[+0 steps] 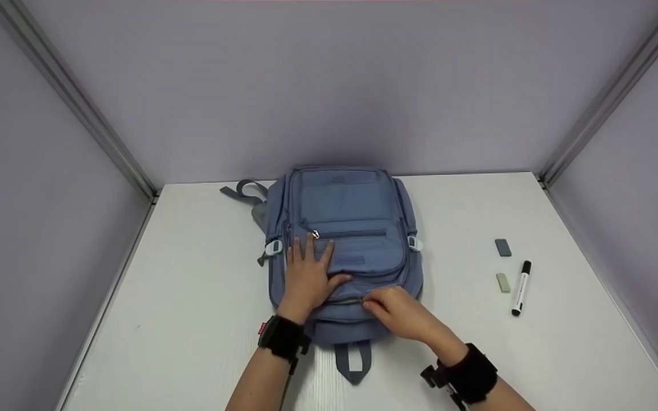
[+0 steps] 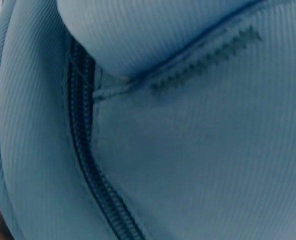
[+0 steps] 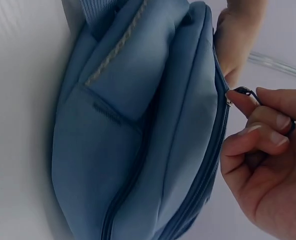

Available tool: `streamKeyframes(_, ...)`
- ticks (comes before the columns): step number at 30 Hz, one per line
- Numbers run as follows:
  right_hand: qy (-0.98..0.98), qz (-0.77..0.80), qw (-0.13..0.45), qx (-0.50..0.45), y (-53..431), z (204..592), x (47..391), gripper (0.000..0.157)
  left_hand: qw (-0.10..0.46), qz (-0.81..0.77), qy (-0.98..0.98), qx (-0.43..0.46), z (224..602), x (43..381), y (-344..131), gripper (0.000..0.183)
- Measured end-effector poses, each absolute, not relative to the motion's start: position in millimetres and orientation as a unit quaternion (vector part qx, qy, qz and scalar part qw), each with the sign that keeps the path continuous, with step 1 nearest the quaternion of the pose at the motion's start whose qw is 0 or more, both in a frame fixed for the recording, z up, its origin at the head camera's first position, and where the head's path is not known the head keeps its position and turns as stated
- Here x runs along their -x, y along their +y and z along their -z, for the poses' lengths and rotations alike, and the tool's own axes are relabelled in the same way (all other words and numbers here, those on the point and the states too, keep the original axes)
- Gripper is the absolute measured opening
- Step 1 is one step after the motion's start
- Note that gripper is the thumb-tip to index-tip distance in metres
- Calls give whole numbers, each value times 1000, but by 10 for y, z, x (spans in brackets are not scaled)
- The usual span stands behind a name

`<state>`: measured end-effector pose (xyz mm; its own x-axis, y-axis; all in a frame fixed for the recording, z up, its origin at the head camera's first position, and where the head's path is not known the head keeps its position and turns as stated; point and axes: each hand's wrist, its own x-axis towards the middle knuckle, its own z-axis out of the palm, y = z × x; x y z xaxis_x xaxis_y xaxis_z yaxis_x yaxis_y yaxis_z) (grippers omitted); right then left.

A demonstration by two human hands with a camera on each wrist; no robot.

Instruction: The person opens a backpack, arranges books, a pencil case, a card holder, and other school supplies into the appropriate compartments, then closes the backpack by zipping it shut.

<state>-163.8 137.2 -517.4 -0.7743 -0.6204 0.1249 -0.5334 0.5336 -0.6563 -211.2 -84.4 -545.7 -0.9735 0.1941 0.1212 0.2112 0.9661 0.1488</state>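
A blue backpack (image 1: 343,200) lies front side up on the white table, its grab loop (image 1: 342,365) toward me. My left hand (image 1: 306,279) rests on the lower left of its front with straight, spread fingers. At the near end of the bag, my right hand (image 1: 400,314) pinches a zipper pull (image 3: 244,91) between thumb and fingers, its other fingers curled. A dark zipper track (image 3: 200,185) runs away from that pull in the right wrist view. The left wrist view is filled by blue fabric and another zipper (image 2: 82,125).
Right of the bag lie a dark grey block (image 1: 502,247), a pale green block (image 1: 503,282) and a white marker (image 1: 521,288) with a black cap. A strap (image 1: 243,194) sticks out at the bag's far left. Pale panels (image 1: 329,85) enclose the table's back and sides.
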Motion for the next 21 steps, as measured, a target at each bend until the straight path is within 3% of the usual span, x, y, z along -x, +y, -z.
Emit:
streamKeyframes(6,873,370,87,306,1426,5160,1655,19,124,102,-981,113,5444,2017,-800,82)
streamKeyframes(11,876,376,88,290,1489,5153,1652,28,249,121,-944,181,5408,1795,-611,43)
streamKeyframes(14,879,378,78,279,1493,5136,1645,32,312,142,-909,239,5404,1656,-544,30)
streamKeyframes(21,888,381,51,252,1445,5075,1605,36,318,116,-888,312,5496,1480,-515,23)
